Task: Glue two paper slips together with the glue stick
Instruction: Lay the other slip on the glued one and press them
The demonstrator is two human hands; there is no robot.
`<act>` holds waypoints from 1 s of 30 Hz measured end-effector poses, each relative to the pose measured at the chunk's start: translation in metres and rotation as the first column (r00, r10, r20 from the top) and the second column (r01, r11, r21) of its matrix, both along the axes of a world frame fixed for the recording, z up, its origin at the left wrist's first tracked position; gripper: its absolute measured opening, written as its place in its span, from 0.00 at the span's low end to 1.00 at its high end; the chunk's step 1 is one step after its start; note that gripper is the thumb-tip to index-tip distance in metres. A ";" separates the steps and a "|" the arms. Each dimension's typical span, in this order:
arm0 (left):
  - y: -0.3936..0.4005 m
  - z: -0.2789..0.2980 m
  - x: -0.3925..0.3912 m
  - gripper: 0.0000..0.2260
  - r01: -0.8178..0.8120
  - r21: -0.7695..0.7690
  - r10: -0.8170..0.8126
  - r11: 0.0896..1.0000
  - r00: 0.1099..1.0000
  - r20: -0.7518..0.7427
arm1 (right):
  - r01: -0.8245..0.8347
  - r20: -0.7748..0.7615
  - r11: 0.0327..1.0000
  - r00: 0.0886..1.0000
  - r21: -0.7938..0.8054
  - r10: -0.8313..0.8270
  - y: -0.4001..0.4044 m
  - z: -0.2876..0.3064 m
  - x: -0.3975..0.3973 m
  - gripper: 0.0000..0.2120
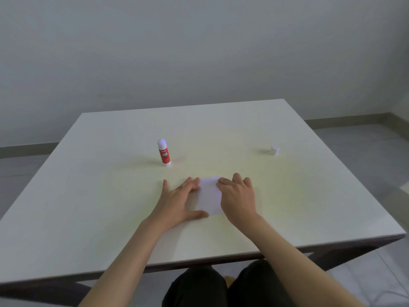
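A pale counter (88, 196) fills the middle and lower frame, with a grey wall behind it. Two bare forearms reach in from the bottom edge. The left hand (177, 201) lies flat just below frame centre, its grip spread wide, fingertips and thumb resting on the left edge of the white paper (209, 196). The right hand (238, 196) presses on the paper's right side, fingers curled loosely down, clamped on nothing. The glue stick (164, 152) stands upright left of centre, uncapped, well apart from the paper. Its white cap (274, 150) sits at centre right.
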State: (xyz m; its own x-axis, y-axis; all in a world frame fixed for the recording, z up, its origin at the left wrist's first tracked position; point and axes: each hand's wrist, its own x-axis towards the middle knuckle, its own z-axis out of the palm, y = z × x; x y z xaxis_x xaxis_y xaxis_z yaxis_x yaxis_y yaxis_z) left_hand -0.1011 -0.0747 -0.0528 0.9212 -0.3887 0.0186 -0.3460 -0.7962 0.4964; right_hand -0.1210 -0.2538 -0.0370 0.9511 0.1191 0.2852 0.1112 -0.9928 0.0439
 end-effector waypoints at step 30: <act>0.020 0.025 0.043 0.26 -0.425 -0.683 0.654 0.594 0.750 0.103 | 0.416 -0.089 0.809 0.903 0.416 -0.419 -0.121 0.003 0.110 0.25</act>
State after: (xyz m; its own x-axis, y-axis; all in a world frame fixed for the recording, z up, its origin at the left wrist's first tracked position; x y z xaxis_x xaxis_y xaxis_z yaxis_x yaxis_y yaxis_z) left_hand -0.0586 -0.0547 -0.0281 0.8462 0.3800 0.3735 -0.1729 -0.4673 0.8671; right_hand -0.0111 -0.3749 -0.0336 0.8795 -0.4203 0.2233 -0.3174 -0.8676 -0.3829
